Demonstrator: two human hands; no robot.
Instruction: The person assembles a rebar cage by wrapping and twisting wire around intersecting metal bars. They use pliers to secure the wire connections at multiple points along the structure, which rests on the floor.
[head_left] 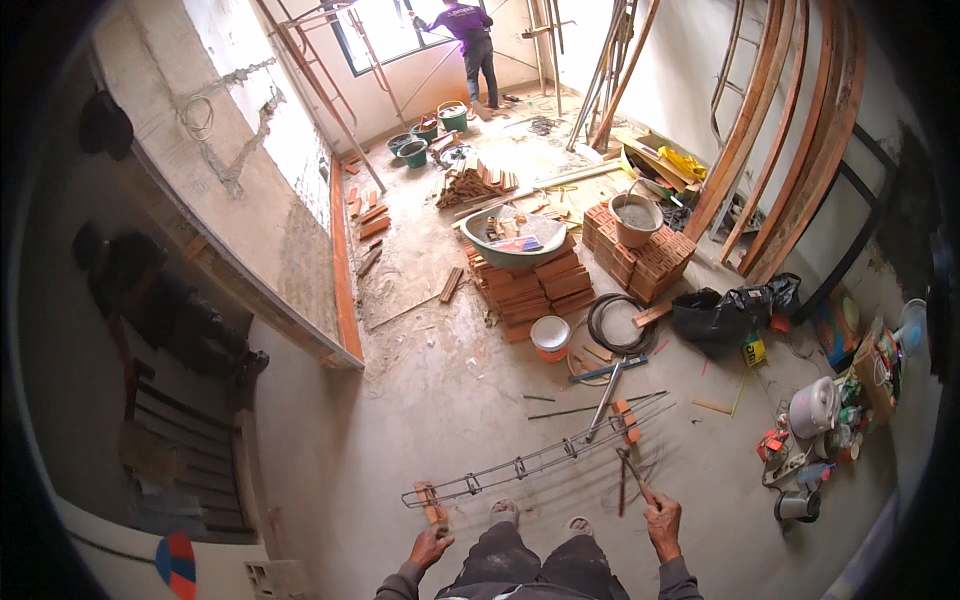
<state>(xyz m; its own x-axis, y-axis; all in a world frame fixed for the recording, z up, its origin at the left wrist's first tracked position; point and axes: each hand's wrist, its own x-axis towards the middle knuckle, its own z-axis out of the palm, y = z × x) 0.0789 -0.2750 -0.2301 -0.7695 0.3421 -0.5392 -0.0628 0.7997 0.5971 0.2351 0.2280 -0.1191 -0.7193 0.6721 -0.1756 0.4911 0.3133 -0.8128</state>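
Note:
A narrow rebar cage (520,466), thin steel bars tied with small stirrups, spans the floor before my feet. Its left end rests on an orange brick (430,502), its right end on another brick (627,421). My right hand (662,524) grips one handle of what look like pincers (640,484); the other handle hangs apart, and the jaws are near the cage's right end. Just below the left brick is my left hand (430,547), its fingers curled; whether anything is in them is hidden. Loose steel rods (570,411) and a silver metal bar (603,402) lie beyond the cage.
Ahead stand brick stacks (530,290) bearing a grey basin (512,236), and a mortar bucket (636,220). A blue level (608,371), coiled hose (618,323) and white bucket (551,338) lie nearer. Right: black bag (715,322), clutter. A person (468,40) works by the far window.

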